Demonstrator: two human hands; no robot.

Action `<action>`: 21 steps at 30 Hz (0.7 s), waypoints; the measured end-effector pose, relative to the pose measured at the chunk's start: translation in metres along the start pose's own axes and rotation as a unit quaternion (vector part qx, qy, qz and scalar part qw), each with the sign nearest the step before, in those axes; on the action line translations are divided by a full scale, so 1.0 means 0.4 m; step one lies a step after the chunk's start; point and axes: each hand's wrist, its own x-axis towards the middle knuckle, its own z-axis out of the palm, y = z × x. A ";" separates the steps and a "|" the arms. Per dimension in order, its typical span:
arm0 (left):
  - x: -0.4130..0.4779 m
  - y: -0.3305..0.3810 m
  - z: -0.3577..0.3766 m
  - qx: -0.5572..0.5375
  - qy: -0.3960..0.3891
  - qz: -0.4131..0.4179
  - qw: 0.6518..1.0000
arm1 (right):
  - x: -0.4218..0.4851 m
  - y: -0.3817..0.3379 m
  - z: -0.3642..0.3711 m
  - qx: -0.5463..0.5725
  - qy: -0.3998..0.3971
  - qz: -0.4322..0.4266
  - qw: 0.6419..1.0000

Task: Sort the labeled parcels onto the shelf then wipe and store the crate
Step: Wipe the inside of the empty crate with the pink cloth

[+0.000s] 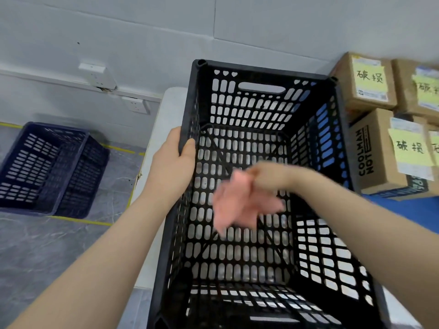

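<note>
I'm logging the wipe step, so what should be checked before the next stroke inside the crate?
1. Black crate empty of parcels: ok.
2. Left hand has a grip on the crate's left rim: ok.
3. Right hand holds the pink cloth inside the crate: ok, though blurred.
4. Labeled parcels out of the crate, stacked to its right: ok.
5. Crate floor clean: cannot tell.

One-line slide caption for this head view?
Left hand steadies the empty black crate by its rim while the right hand wipes inside with a pink cloth.
</note>
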 end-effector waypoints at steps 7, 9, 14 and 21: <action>0.003 -0.004 0.002 0.008 0.002 0.000 1.000 | 0.177 0.025 -0.162 -0.068 0.331 0.021 0.941; 0.002 -0.005 0.002 0.005 0.004 0.000 1.000 | 0.247 0.046 -0.117 -0.123 0.217 0.061 0.966; 0.004 -0.001 0.000 0.011 0.006 -0.008 1.000 | 0.312 0.076 -0.064 -0.230 0.203 0.069 0.949; -0.004 0.012 -0.001 0.024 0.009 -0.004 1.000 | 0.060 0.016 0.113 -0.267 0.115 0.033 0.956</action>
